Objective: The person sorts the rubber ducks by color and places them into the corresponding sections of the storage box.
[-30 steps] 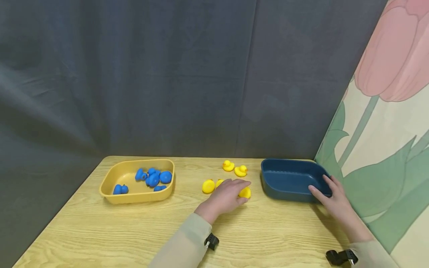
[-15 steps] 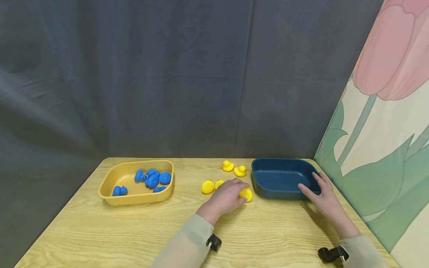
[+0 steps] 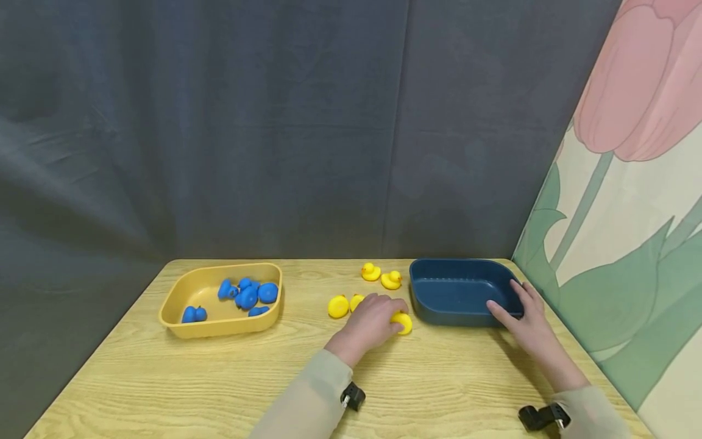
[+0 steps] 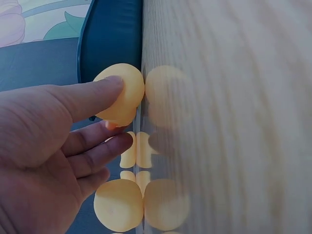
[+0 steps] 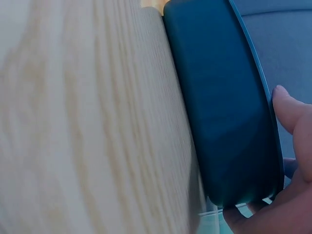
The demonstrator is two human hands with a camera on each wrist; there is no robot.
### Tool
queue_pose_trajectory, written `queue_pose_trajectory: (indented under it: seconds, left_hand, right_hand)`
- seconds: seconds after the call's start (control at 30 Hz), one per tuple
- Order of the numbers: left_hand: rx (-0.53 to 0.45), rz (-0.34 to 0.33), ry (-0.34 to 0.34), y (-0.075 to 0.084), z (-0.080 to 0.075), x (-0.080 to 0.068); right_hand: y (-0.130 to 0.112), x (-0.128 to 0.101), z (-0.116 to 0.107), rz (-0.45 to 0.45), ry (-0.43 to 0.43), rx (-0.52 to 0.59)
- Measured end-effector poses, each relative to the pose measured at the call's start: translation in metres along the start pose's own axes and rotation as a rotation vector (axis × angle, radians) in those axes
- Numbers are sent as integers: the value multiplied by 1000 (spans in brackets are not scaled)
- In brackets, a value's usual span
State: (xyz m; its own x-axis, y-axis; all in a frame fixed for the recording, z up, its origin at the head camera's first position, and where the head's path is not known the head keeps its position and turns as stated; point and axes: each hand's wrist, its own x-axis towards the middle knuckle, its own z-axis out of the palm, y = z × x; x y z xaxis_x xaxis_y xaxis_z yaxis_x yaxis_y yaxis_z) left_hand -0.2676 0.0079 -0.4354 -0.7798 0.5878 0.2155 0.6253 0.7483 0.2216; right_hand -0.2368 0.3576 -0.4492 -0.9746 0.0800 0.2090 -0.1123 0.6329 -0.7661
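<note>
In the head view my left hand (image 3: 373,324) is over the middle of the table, pinching a yellow rubber duck (image 3: 404,324). The left wrist view has its thumb (image 4: 100,97) on the duck's body (image 4: 127,90); the index finger is hidden behind. My right hand (image 3: 531,329) grips the right end of a dark blue bin (image 3: 460,318), thumb by the front rim and fingers round the end. Its thumb (image 5: 287,107) sits at the bin's rim in the right wrist view. Other yellow ducks (image 3: 338,306) lie near my left hand, one partly covered by it.
Two upright yellow ducks (image 3: 392,280) stand farther back. On the left is a yellow bin (image 3: 219,329) holding several blue rubber toys (image 3: 248,297). A dark curtain (image 3: 296,152) hangs behind the wooden table (image 3: 181,384), and a tulip-patterned panel (image 3: 614,256) borders the right.
My right hand has shifted the dark blue bin left, closer to the ducks, then halted. My left hand's duck has tipped and moved slightly; the fingers have closed in on it.
</note>
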Motion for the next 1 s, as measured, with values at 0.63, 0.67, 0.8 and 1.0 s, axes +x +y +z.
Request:
queue_pose_trajectory:
  seconds: [0.63, 0.67, 0.8, 1.0]
  left_hand:
    - [-257, -183, 274, 8, -8, 10]
    - [-256, -185, 291, 9, -8, 12]
    - [-256, -183, 347, 13, -8, 17]
    - [-277, -210, 362, 17, -4, 27]
  right_hand:
    - [11, -5, -1, 74, -61, 235]
    - [11, -5, -1, 76, -65, 246]
    - [13, -7, 0, 95, -68, 254]
    - [16, -8, 2, 120, -69, 279]
